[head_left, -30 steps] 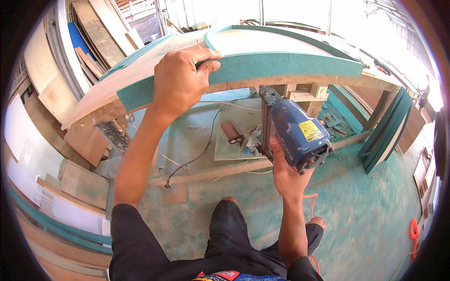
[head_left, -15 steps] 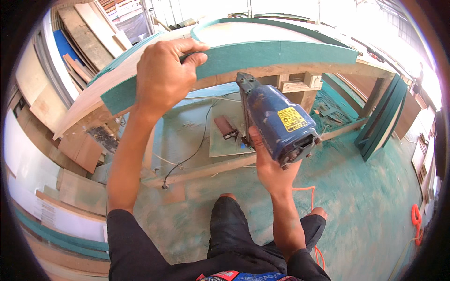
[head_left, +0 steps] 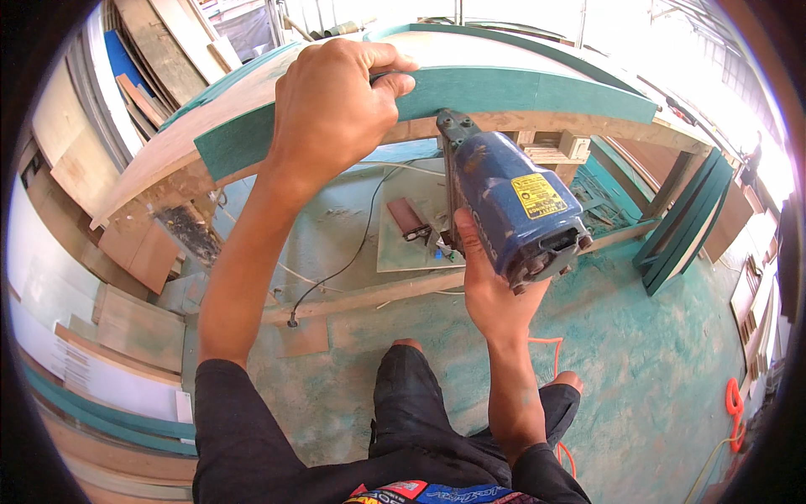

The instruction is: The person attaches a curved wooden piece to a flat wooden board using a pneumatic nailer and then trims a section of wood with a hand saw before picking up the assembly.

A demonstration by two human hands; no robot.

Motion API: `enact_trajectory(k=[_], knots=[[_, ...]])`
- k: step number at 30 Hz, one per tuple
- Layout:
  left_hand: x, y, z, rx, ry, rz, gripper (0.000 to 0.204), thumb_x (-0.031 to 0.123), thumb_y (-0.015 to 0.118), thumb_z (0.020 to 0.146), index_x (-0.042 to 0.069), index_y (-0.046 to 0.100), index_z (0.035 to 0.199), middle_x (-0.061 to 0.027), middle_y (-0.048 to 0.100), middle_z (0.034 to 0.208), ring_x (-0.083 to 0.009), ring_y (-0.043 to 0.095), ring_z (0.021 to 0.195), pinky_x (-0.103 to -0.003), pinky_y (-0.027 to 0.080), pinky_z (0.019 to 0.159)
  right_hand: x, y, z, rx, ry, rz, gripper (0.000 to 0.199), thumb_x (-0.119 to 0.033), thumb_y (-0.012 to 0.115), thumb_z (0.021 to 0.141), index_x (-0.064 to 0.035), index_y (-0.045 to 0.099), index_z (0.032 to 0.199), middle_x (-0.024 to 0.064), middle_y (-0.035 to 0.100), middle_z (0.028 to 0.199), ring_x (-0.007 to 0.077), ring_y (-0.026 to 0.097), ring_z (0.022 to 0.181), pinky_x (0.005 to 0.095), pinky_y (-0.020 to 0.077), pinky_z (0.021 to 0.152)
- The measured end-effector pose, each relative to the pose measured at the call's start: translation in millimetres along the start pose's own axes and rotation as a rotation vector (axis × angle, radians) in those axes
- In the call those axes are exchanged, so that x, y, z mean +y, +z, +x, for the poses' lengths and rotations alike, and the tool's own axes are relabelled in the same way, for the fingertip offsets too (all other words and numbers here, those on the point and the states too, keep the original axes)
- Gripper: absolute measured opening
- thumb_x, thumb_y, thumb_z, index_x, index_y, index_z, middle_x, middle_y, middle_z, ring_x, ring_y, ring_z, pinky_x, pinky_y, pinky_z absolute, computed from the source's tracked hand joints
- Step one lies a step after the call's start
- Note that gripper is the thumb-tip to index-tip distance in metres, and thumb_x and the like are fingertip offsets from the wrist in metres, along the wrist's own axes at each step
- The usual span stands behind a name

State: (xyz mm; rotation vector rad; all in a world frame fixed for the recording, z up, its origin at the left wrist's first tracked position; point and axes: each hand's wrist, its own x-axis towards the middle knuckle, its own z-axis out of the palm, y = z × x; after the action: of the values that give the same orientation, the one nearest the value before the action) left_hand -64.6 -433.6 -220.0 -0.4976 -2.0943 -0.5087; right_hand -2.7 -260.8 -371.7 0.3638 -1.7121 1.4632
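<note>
While the left fingers [head_left: 390,57] pinch the green strip [head_left: 504,90], seemingly to steady it, the right fingers [head_left: 472,235] wrap the nail gun [head_left: 495,181].

Left grip [head_left: 336,109] bare, bare down to around the elbow. Right grip [head_left: 499,298] bare too. Black left sleeve [head_left: 243,424], plain, loose cut, edge well below left grip. Black right sleeve [head_left: 541,477] matches, below right grip. Shirt print [head_left: 420,494] low between both grips: blue and red patches, some yellow, pale lettering. Dark legwear [head_left: 407,403] below and between grips, creased.
</note>
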Motion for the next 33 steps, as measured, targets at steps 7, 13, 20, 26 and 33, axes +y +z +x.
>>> enact_trajectory(k=[7,13,20,26,33], knots=[[-4.5,4.8,0.9,0.006,0.035,-0.022,0.018,0.014,0.077,0.087,0.011,0.080,0.104,-0.0107,0.077,0.088,-0.0151,0.068,0.071,-0.032,0.053,0.070,0.6,-1.3,-2.5,-0.040,-0.090,-0.212,0.032,-0.010,0.082,0.088,0.0025,0.066,0.113,0.0081,0.070,0.108,0.0161,0.065,0.095,0.0305,0.0520,0.085],[-8.3,6.0,0.7,0.016,0.024,-0.013,0.018,0.016,0.077,0.086,0.011,0.080,0.104,-0.0094,0.078,0.094,-0.0172,0.072,0.078,-0.031,0.055,0.075,-5.9,3.9,1.7,0.029,-0.029,-0.072,0.034,-0.012,0.082,0.088,0.0024,0.066,0.113,0.0071,0.070,0.107,0.0159,0.065,0.095,0.0299,0.0519,0.084],[-6.6,5.9,1.5,0.007,0.001,0.009,0.018,0.016,0.077,0.087,0.013,0.081,0.104,-0.0090,0.078,0.096,-0.0171,0.072,0.080,-0.030,0.055,0.076,-12.8,-4.4,16.6,0.052,0.040,0.106,0.026,-0.002,0.078,0.085,0.0054,0.068,0.108,0.0112,0.075,0.102,0.0173,0.071,0.095,0.0310,0.0531,0.085],[-7.0,3.7,2.3,-0.034,-0.015,0.009,0.020,0.017,0.077,0.087,0.012,0.080,0.106,-0.0093,0.078,0.099,-0.0183,0.073,0.085,-0.031,0.055,0.078,-10.5,-9.0,15.5,0.075,0.069,0.116,0.028,-0.006,0.081,0.086,0.0038,0.068,0.108,0.0089,0.074,0.103,0.0143,0.069,0.093,0.0309,0.0537,0.083],[-22.1,-13.3,-3.7,-0.089,0.129,0.064,0.024,0.016,0.075,0.087,0.010,0.077,0.110,-0.0125,0.075,0.110,-0.0317,0.072,0.101,-0.038,0.055,0.088,1.8,-26.1,6.2,0.078,0.144,0.039,0.030,-0.005,0.083,0.084,0.0019,0.067,0.108,0.0073,0.072,0.104,0.0145,0.067,0.094,0.0308,0.0525,0.086]])
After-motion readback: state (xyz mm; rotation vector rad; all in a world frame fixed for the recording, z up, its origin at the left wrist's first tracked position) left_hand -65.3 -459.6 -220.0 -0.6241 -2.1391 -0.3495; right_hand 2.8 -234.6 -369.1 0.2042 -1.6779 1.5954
